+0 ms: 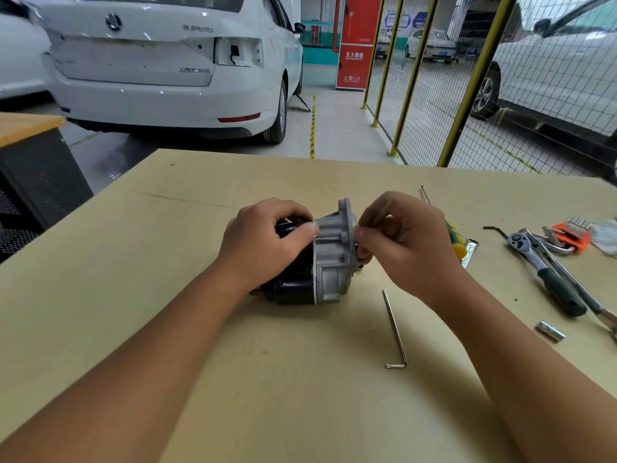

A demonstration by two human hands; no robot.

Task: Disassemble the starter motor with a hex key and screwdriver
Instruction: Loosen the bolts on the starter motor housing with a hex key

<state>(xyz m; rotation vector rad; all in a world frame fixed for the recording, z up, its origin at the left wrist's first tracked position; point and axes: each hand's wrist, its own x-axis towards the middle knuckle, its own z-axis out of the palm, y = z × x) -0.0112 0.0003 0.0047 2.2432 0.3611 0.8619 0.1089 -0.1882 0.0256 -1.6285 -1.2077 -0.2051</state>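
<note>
While the starter motor lies on its side near the middle of the worktop, black body to the left and grey cast nose housing to the right, it looks heavy, rigid and apt to roll, so the round body is the sensible place to steady it. The left hand does this, fingers curled over the black casing and thumb pressed near the seam with the housing. The right hand comes in from the right with wrist raised, thumb and fingertips pinched at the housing's flange; they seem to hold a small fastener, though it is too small to tell. A hex key lies loose on the worktop just in front of the motor, and a screwdriver shows partly behind the right hand.
</note>
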